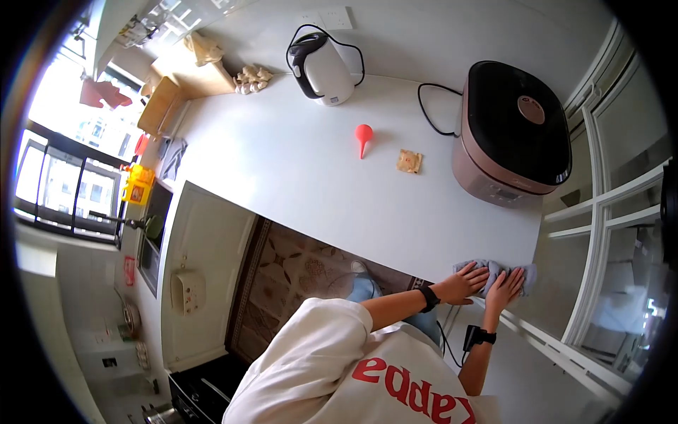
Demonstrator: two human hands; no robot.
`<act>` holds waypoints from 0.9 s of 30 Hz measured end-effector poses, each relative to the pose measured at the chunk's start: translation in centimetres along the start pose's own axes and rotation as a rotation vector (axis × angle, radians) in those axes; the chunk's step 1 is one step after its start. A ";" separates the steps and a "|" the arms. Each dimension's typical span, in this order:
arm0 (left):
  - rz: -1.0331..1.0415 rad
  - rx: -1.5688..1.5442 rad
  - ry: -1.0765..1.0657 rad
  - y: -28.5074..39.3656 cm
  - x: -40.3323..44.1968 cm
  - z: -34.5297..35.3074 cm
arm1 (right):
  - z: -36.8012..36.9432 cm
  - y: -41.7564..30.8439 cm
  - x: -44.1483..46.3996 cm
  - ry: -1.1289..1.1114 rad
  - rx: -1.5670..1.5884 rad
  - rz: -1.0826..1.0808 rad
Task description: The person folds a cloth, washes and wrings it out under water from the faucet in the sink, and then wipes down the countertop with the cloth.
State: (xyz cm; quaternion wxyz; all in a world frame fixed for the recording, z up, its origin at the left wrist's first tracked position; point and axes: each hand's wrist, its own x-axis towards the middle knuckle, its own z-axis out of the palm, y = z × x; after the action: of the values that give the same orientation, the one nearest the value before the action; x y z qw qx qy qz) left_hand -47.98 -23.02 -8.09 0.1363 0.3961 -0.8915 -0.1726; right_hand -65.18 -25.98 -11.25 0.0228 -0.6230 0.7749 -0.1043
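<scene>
- My left hand [462, 284] and right hand [503, 288] lie close together, palms down with fingers spread on the grey cloth [494, 268]; neither is clamped on it, and I cannot tell whether their edges touch
- The cloth is bunched under both hands at the near right corner of the tabletop [282, 162], along its edge
- For even contact, I should press through flat palms, share the load between both hands and fold loose ends inward; near the edge, light pressure limits the risk of the cloth slipping off
- Left arm: it crosses in front of my body from the left, elbow slightly bent, fingers toward the right, black watch [428, 298] at the wrist
- Right arm: it rises steeply from below, fingers angled forward, wrist bearing a black strapped device [482, 336]
- Beyond the cloth, the rice cooker [514, 131] stands upright on the right, lid shut; I should leave clearance from its base
- Left of the cooker lie a small tan packet [409, 161] and, beside it, a red rubber bulb [364, 133]
- Farthest, near the wall, are the white kettle [330, 73] and, to its left, some ginger [252, 79]
</scene>
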 end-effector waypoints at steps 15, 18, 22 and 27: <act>-0.162 -0.258 0.106 -13.2 -19.9 -8.2 | 3.1 -22.9 -7.8 -0.025 0.012 -0.322; -0.308 -0.337 0.118 -18.1 -26.1 -10.5 | 4.0 -31.6 -9.3 -0.033 0.075 -0.502; -0.493 -0.498 0.479 -23.0 -35.2 -13.0 | 4.0 -42.5 -13.4 -0.118 0.258 -0.619; -0.859 -0.404 0.637 -24.6 -44.5 -16.0 | 6.0 -53.6 -18.9 -0.162 0.287 -0.828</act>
State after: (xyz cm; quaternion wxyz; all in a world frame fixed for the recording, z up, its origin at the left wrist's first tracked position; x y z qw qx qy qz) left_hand 3.18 -8.14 -8.54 0.3891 0.7214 -0.5146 -0.2517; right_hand -8.47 -19.31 -8.71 0.1260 -0.8775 0.4333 -0.1622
